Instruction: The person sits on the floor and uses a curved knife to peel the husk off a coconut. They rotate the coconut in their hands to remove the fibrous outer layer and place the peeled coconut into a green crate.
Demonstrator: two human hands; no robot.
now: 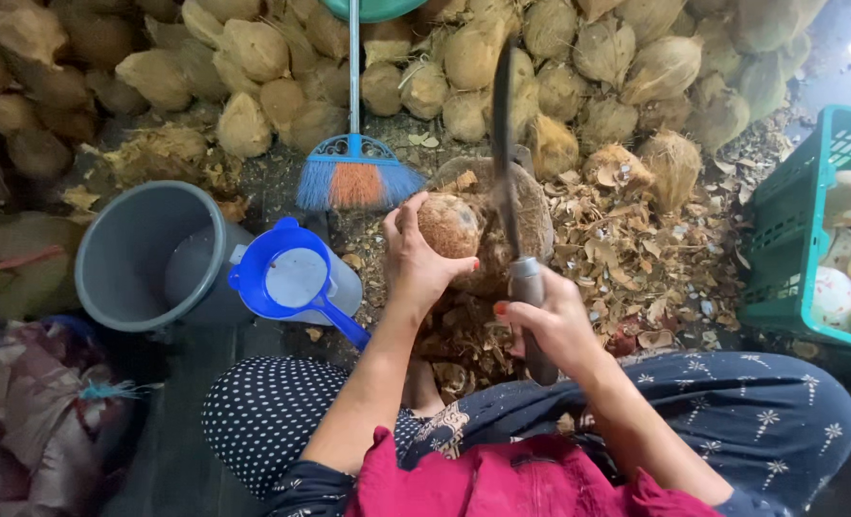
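Observation:
My left hand [416, 257] grips a brown, partly husked coconut [447, 225] and holds it over a round wooden chopping block [538, 218]. My right hand [552, 321] is closed around the grey handle of a long dark cleaver [503, 144]. Its blade is raised upright just to the right of the coconut. My knees, in dotted and flowered dark trousers, frame the bottom of the view.
A heap of husked coconuts [464, 48] lines the back. A blue and orange broom [356, 172] leans there. A grey bucket [147, 254] and a blue jug [296, 278] stand at the left. A green crate [794, 230] with peeled coconuts is at the right. Husk scraps [636, 249] litter the ground.

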